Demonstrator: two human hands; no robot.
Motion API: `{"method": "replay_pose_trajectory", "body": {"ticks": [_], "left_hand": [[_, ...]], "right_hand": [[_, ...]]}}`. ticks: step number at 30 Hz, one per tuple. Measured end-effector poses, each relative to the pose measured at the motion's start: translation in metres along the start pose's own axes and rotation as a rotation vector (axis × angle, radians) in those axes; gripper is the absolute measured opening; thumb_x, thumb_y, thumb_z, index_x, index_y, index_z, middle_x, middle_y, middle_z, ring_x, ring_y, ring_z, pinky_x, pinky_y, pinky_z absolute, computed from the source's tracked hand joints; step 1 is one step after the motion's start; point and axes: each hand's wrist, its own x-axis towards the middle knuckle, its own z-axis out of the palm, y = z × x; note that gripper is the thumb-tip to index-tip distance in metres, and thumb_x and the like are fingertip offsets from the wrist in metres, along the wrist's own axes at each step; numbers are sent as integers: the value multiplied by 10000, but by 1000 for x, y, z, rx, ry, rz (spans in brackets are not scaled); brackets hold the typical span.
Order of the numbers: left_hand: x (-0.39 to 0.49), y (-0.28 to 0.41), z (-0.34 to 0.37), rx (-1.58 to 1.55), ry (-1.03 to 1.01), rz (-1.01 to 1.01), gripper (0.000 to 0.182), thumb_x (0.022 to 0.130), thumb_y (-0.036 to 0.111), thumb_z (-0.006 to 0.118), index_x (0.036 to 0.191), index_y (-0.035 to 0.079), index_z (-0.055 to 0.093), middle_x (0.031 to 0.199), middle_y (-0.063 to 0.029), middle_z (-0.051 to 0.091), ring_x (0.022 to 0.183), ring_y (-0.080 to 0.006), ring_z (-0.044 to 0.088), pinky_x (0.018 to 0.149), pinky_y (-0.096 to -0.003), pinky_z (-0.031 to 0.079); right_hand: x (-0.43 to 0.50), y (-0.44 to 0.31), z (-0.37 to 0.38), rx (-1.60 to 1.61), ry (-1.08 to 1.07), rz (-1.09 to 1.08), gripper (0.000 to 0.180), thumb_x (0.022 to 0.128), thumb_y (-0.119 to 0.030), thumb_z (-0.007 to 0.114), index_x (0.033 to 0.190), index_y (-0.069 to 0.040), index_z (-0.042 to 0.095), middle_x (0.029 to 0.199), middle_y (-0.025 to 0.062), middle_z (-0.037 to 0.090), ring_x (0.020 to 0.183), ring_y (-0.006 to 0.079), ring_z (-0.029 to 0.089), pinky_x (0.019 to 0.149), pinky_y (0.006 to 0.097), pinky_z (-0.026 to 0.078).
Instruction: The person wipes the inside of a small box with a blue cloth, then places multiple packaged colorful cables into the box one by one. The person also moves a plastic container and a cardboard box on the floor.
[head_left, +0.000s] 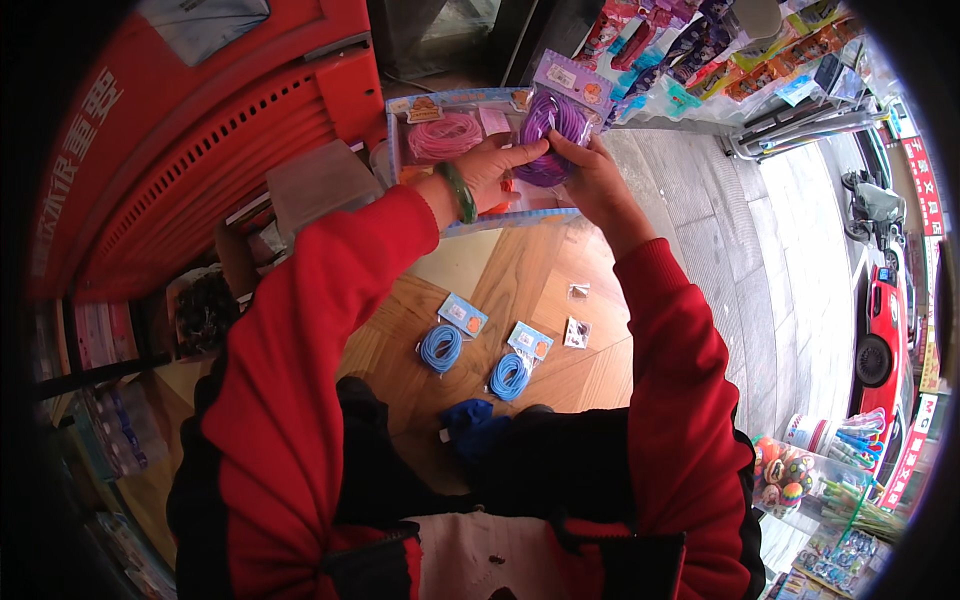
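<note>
A purple coiled cord in a clear packet (553, 124) with a printed header card is pinched between my two hands. My left hand (487, 174), with a green bangle (457, 192) at the wrist, grips its left side by thumb and fingers. On the lower right side, my right hand (600, 176) presses its thumb on the packet. Beneath them is an open box (540, 217) with a blue patterned rim. A pink coiled cord packet (445, 136) lies inside it; something orange is partly hidden behind my left hand.
Two blue coiled cord packets (440, 348) (510, 376) lie on the wooden floor (480, 292). Two small packets (578, 291) (577, 332) lie to their right. A red cabinet (217, 112) stands left beside a translucent bin (319, 180). Hanging packets (697, 52) and a ball container (787, 480) are on the right.
</note>
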Motion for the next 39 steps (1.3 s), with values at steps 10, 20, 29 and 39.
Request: {"method": "replay_pose_trajectory", "body": {"ticks": [10,20,29,39], "left_hand": [[-24,26,-20,67,-69,113,416,862,101,657,1242,57,491,1202,-88,571,1094,-208,582,917,-389,507],[-30,62,-39,405,47,21,434,773,111,747,1162,35,570,1052,-76,653,930,-178,655,770,-356,573],[-19,62,-35,422,4,13,437,766,104,757,1152,22,571,1067,-91,645,958,-183,643,840,-329,543],[-12,53,-25,363,56,57,375,790,185,751,1089,23,596,1009,-73,661,921,-167,648,825,-324,543]], "right_hand": [[12,47,18,58,70,-16,367,883,-196,644,1186,-36,512,1122,57,605,1035,169,581,944,309,435],[14,22,-4,345,184,189,558,860,-288,674,1285,-25,425,1293,162,475,1189,281,475,1074,401,339],[14,35,7,425,135,283,469,817,-200,724,1219,-113,499,1161,84,558,1112,266,521,989,460,424],[15,35,14,330,234,230,430,801,-143,725,1179,-104,524,1145,73,563,1069,250,546,952,429,453]]}}
